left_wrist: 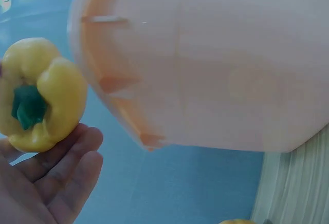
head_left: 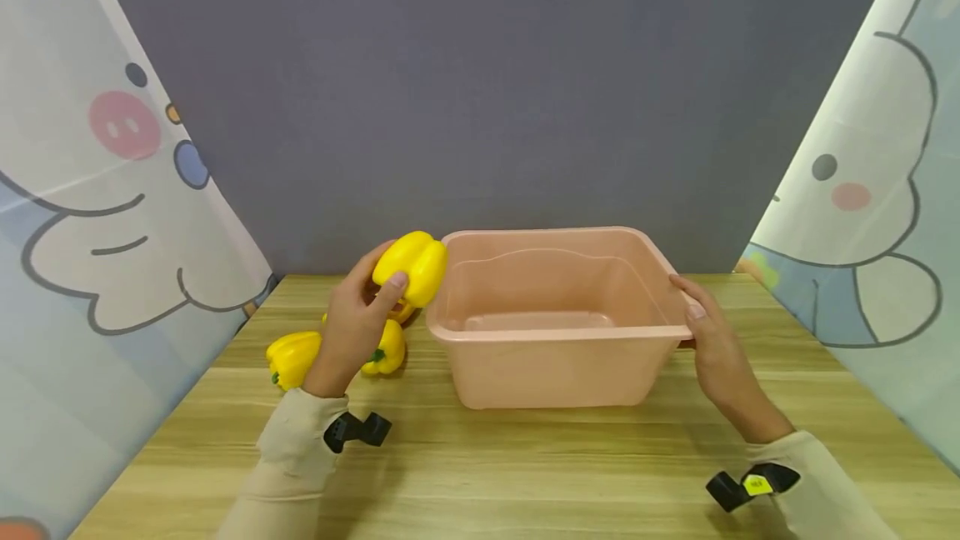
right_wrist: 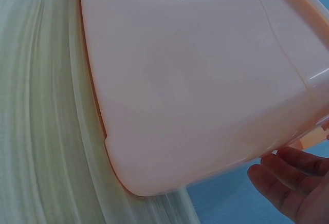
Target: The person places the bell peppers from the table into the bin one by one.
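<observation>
A pink plastic tub (head_left: 555,373) (left_wrist: 216,70) (right_wrist: 190,80) stands empty on the wooden table. My left hand (head_left: 360,315) (left_wrist: 51,178) holds a yellow bell pepper (head_left: 412,267) (left_wrist: 41,93) lifted beside the tub's left rim, thumb and fingers curled around it, green stem facing the wrist camera. My right hand (head_left: 708,332) (right_wrist: 293,183) grips the tub's right rim, thumb on top and fingers under the lip. Two more yellow peppers lie on the table left of the tub, one (head_left: 292,357) by my wrist, one (head_left: 386,350) partly hidden behind my hand.
The wooden table (head_left: 480,473) stretches toward me in front of the tub. A grey wall stands behind. Cartoon-printed curtains (head_left: 97,215) (head_left: 877,207) close in both sides.
</observation>
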`<state>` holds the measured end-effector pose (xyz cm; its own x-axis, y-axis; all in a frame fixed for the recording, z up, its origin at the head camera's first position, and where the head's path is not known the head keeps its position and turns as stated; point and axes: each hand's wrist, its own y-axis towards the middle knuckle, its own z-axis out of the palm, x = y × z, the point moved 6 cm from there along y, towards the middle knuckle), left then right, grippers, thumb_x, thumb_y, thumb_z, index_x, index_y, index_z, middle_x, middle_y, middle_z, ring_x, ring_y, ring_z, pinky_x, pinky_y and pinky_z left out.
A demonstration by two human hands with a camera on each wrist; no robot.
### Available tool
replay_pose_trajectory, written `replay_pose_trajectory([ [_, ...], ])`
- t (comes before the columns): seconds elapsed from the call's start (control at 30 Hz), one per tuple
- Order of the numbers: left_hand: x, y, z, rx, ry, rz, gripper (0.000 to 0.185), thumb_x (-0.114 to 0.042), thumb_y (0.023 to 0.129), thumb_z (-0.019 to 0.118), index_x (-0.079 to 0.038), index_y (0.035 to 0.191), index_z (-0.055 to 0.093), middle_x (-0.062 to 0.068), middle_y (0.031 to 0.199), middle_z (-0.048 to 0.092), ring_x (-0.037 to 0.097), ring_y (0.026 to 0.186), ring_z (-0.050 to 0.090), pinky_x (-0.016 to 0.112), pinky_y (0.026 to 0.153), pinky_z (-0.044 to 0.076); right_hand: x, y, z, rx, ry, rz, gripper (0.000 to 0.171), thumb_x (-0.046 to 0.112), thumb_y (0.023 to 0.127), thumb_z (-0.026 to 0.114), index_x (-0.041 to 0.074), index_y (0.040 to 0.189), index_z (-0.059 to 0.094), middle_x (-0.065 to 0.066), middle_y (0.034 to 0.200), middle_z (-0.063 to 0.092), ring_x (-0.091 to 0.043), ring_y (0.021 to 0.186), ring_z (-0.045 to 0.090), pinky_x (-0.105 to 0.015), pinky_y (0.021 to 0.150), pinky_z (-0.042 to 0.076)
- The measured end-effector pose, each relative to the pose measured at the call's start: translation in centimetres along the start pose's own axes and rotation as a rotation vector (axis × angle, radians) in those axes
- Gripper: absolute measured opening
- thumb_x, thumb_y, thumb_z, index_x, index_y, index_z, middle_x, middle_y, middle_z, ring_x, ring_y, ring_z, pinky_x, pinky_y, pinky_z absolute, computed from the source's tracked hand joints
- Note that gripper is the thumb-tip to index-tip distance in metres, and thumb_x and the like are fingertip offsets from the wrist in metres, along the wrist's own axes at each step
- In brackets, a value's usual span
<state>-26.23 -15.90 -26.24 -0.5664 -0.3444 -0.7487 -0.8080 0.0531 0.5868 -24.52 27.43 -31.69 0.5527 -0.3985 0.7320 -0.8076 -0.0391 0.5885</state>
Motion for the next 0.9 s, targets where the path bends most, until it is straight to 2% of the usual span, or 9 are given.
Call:
replay_pose_trajectory([
  [0.17, -0.2, 0.1, 1.0, 0.005, -0.040, -0.005, 0.049, -0.032, 0.101, 0.061, -0.019, 0.147, 0.051, 0.009, 0.120, 0.061, 0.026, 0.089, 0.063, 0.028, 0.074, 0.056, 0.1, 0.0, -0.2, -0.020, 0.005, -0.005, 0.046, 0.020, 0.111, 0.026, 0.006, 0.153, 0.037, 0.011, 0.136, 0.046, -0.008, 0.097, 0.058, -0.019, 0.071, 0.050],
  [0.33, -0.9, 0.1, 1.6, 0.008, -0.046, 0.006, 0.048, -0.036, 0.100, 0.062, -0.023, 0.146, 0.052, 0.008, 0.112, 0.062, 0.031, 0.078, 0.061, 0.029, 0.064, 0.054, 0.0, 0.0, 0.0, -0.028, 0.046, -0.002, 0.046, 0.020, 0.111, 0.027, 0.006, 0.153, 0.039, 0.009, 0.135, 0.049, -0.009, 0.097, 0.058, -0.019, 0.071, 0.050],
  [0.5, -1.5, 0.5, 2.2, 0.026, -0.021, 0.021, 0.048, -0.036, 0.099, 0.063, -0.023, 0.145, 0.053, 0.008, 0.107, 0.063, 0.025, 0.074, 0.059, 0.027, 0.061, 0.052, -0.1, -0.1, 0.1, -0.026, 0.029, -0.008, 0.046, 0.020, 0.111, 0.025, 0.005, 0.153, 0.038, 0.008, 0.135, 0.048, -0.010, 0.098, 0.057, -0.018, 0.072, 0.049],
  [0.67, -2.0, 1.0, 2.9, 0.064, 0.044, 0.030, 0.049, -0.040, 0.098, 0.064, -0.024, 0.143, 0.055, 0.004, 0.112, 0.066, 0.019, 0.082, 0.062, 0.032, 0.067, 0.053, -0.2, -0.2, 0.0, -0.029, 0.022, -0.006, 0.047, 0.020, 0.111, 0.025, 0.005, 0.153, 0.038, 0.008, 0.135, 0.049, -0.010, 0.098, 0.057, -0.019, 0.072, 0.049],
  [0.9, -2.8, 2.1, 3.7, 0.124, 0.216, 0.050, 0.051, -0.052, 0.097, 0.061, -0.027, 0.142, 0.057, -0.001, 0.105, 0.071, 0.014, 0.080, 0.064, 0.037, 0.068, 0.052, -0.4, 0.0, 0.1, -0.039, 0.055, 0.005, 0.047, 0.021, 0.111, 0.026, 0.006, 0.153, 0.039, 0.006, 0.136, 0.049, -0.011, 0.098, 0.057, -0.019, 0.072, 0.049],
])
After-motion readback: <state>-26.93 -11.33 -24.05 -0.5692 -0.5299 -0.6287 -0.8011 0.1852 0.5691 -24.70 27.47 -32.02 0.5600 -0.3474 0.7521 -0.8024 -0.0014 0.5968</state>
